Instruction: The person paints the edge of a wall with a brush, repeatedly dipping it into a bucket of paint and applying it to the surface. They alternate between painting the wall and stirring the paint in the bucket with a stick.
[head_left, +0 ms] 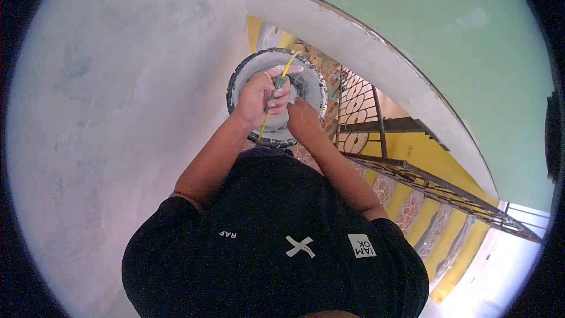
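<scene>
Head view: A bucket (238,76), its rim spattered and its inside smeared grey, sits toward twelve o'clock from the middle. The left hand (262,97) is over it, grip closed around the green handle of a yellow tool (278,84), which runs from one o'clock to seven across the bucket. The right hand (303,119) is at the bucket's four o'clock, fingers curled; whether its grip holds anything, I cannot tell. A railing (406,171) and stairs (410,211) lie toward four o'clock.
</scene>
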`<state>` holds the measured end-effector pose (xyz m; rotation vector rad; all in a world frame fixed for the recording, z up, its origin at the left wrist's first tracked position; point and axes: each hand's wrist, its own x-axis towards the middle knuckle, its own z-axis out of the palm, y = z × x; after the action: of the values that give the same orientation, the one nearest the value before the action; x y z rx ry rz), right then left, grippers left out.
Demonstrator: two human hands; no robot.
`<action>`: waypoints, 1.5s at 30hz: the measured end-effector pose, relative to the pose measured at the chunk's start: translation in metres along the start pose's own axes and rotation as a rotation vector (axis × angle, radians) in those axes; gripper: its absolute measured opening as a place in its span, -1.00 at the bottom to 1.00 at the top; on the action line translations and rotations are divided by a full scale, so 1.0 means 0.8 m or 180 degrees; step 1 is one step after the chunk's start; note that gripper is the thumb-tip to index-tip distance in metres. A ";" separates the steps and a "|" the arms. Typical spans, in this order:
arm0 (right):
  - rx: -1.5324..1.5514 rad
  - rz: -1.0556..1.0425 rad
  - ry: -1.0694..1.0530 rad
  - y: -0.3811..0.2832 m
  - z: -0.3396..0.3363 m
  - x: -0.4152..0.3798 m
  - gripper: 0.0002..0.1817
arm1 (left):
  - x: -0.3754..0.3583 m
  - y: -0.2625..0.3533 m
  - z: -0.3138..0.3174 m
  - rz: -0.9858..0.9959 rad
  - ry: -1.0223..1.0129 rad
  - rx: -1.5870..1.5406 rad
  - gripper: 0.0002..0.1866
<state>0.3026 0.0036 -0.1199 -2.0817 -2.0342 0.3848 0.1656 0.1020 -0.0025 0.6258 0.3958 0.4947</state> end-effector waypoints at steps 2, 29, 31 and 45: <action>0.0063 0.0092 0.0151 0.000 0.014 0.016 -0.87 | 0.002 0.006 -0.005 -0.0024 -0.0065 -0.0074 -0.33; 0.3883 0.2076 -0.1453 0.175 0.097 0.001 -0.79 | 0.048 -0.031 -0.110 -0.0361 0.1274 0.0742 -0.56; 0.4237 0.2209 -0.1572 0.166 0.085 -0.017 -0.77 | 0.037 -0.024 -0.111 -0.0270 0.1307 0.0750 -0.57; 0.2575 0.1288 -0.0684 0.134 0.123 -0.044 -0.58 | 0.011 -0.010 -0.077 0.0124 0.2205 0.0858 -0.80</action>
<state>0.3714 -0.0379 -0.2461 -1.9169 -1.1811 1.2895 0.1446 0.1296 -0.0552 0.7119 1.1213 0.6981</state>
